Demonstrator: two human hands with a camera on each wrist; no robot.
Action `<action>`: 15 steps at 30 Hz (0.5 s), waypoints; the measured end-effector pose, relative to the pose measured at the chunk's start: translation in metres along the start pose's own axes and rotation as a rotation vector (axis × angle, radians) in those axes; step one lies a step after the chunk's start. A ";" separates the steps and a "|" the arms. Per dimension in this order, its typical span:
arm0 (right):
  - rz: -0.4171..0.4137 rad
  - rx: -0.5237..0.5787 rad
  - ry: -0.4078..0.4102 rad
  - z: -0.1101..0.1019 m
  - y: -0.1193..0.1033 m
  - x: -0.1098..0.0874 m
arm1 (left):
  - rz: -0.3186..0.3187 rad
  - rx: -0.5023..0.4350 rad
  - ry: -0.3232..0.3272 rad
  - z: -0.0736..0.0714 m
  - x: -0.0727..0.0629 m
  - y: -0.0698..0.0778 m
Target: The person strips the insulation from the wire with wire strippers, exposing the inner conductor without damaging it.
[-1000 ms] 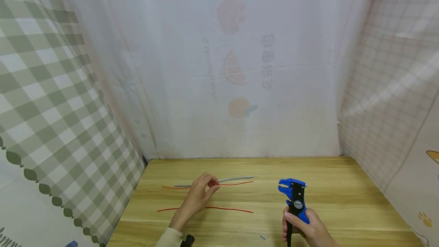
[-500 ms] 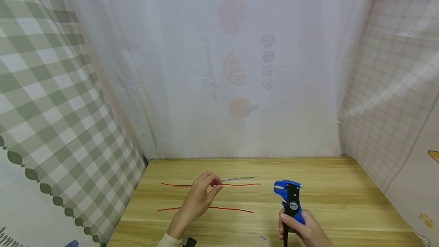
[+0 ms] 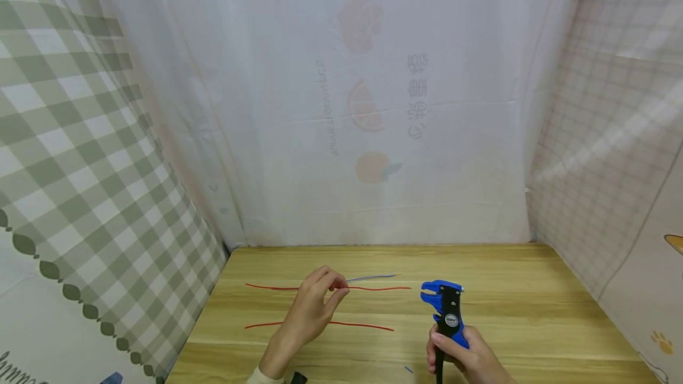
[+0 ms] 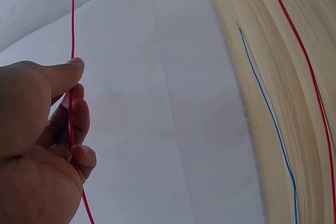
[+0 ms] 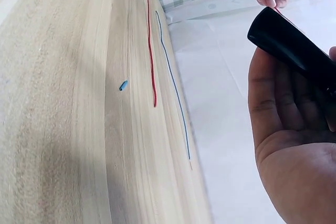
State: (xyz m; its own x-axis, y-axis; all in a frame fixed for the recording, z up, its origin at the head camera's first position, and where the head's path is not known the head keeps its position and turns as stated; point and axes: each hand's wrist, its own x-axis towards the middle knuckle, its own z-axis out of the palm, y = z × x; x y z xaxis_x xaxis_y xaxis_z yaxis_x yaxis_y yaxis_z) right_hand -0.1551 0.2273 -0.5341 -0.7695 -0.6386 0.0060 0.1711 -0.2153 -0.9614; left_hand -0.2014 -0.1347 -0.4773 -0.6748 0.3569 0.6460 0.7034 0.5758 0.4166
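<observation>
My left hand (image 3: 310, 308) pinches a red wire (image 4: 72, 19) near its middle, and the wire runs out on both sides of the fingers. In the left wrist view it is held up off the table. My right hand (image 3: 466, 353) grips a blue-and-black wire stripper (image 3: 450, 307) by its handles, head upward and jaws facing left. The red wire's right end stops just short of the tool's head in the head view. A blue wire (image 5: 177, 90) with a bare tip lies on the table behind the left hand. A second red wire (image 3: 363, 325) lies nearer.
The wooden table (image 3: 523, 313) carries a short blue offcut (image 5: 123, 85) near its front, left of the right hand. A white curtain (image 3: 448, 194) hangs along the back edge. Checked cloth (image 3: 107, 153) closes the left side, and patterned cloth (image 3: 597, 165) the right.
The held red wire has risen from beside the blue wire, and more of it shows to the right. My left hand has shifted slightly right; my right hand has moved left with the wire stripper.
</observation>
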 end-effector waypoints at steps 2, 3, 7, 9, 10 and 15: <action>0.007 0.001 0.003 0.000 0.000 0.001 | 0.002 -0.001 0.001 0.000 0.000 0.001; 0.008 0.001 0.005 0.000 0.000 0.001 | 0.003 -0.001 0.002 0.000 0.001 0.002; -0.011 0.003 -0.011 0.001 0.000 0.003 | 0.010 0.000 0.002 0.000 0.001 0.004; -0.021 0.004 -0.028 0.003 0.000 0.004 | 0.012 0.002 -0.002 0.000 0.002 0.005; -0.022 0.007 -0.036 0.003 -0.001 0.004 | 0.012 0.000 -0.005 0.000 0.002 0.006; -0.020 0.020 -0.068 0.006 -0.003 0.006 | 0.016 -0.011 -0.019 0.000 0.005 0.010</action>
State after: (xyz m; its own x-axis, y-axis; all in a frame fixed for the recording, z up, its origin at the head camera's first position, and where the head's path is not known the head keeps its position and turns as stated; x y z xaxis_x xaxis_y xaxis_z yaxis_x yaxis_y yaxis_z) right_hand -0.1569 0.2197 -0.5297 -0.7291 -0.6829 0.0442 0.1693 -0.2427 -0.9552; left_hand -0.1979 -0.1276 -0.4698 -0.6676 0.3798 0.6403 0.7164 0.5617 0.4138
